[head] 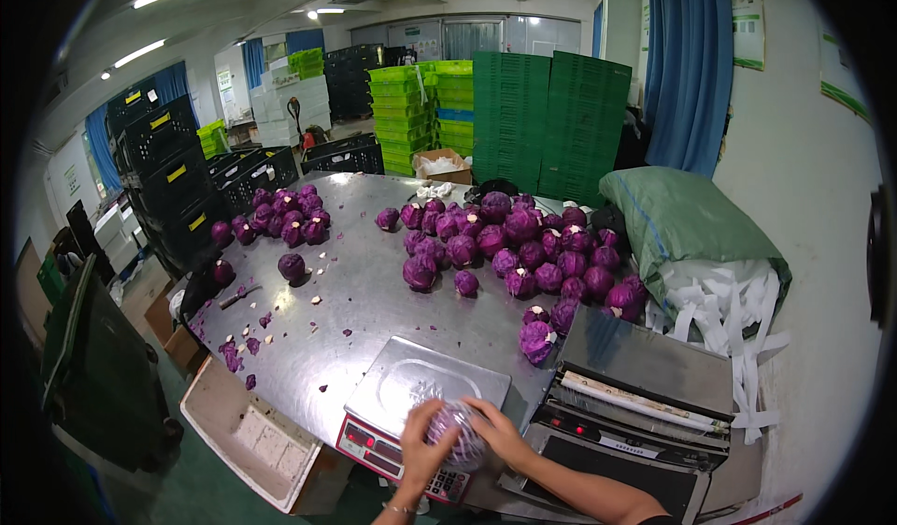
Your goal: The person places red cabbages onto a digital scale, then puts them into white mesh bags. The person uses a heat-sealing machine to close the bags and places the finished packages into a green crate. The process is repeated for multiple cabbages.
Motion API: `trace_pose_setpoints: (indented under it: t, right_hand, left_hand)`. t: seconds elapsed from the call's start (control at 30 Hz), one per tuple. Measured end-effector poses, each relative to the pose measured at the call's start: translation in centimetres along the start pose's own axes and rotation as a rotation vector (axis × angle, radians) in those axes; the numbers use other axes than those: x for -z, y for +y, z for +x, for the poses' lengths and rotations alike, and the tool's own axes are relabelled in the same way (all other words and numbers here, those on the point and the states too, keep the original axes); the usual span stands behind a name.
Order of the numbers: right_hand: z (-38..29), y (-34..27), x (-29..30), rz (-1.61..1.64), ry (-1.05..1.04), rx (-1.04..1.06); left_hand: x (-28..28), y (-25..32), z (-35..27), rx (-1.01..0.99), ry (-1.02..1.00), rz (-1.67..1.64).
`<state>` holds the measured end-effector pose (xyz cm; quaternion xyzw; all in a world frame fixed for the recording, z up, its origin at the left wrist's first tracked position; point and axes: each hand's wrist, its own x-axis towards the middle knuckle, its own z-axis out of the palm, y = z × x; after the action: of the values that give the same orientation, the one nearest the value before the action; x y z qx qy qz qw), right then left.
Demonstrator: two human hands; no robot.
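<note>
A red cabbage in clear plastic film (457,435) is between my two hands, over the near edge of a digital scale (392,378) with a steel pan and lit red display. My left hand (425,444) grips its left side; my right hand (501,432) grips its upper right side. Right of them stands a film-wrapping machine (631,430) with a film roll and a red light. Bare red cabbages (522,225) lie in a large heap at the table's back right, with a smaller group (291,217) at the back left. A knife (240,296) lies near the left edge.
The steel table (350,266) bears leaf scraps and stem pieces. A white foam box (256,430) stands below its near left edge, a dark green bin (105,371) further left. A green sack of white strips (694,238) is at right; stacked crates (403,118) stand behind.
</note>
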<state>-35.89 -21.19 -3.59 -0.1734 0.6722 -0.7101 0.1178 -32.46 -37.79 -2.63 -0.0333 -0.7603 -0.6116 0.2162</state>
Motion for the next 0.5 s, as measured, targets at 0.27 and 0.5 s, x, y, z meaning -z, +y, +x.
trace_pose_setpoints:
  t: [0.27, 0.5]
  right_hand:
    - [2.8, 3.5, -0.8, -0.29, 0.192, -0.094]
    - [-12.5, -3.3, 4.1, -0.09, 0.24, -0.512]
  left_hand:
    - [6.4, -15.9, 6.6, 0.101, -0.063, 0.026]
    - [13.1, -6.3, 8.5, 0.313, 0.223, -0.02]
